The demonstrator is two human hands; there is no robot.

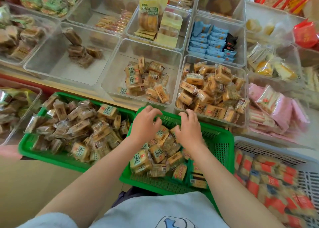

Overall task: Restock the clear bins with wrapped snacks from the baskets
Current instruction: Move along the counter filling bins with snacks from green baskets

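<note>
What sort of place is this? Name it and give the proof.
Most likely a snack shop's bulk display. Rows of clear bins hold sorted wrapped snacks, green baskets of stock sit in front, and both hands reach into one basket.

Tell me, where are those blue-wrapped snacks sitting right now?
In the head view, the blue-wrapped snacks fill a clear bin in the upper right, directly behind the fuller bin of tan snack packs, with a few black packets at their right.
</note>
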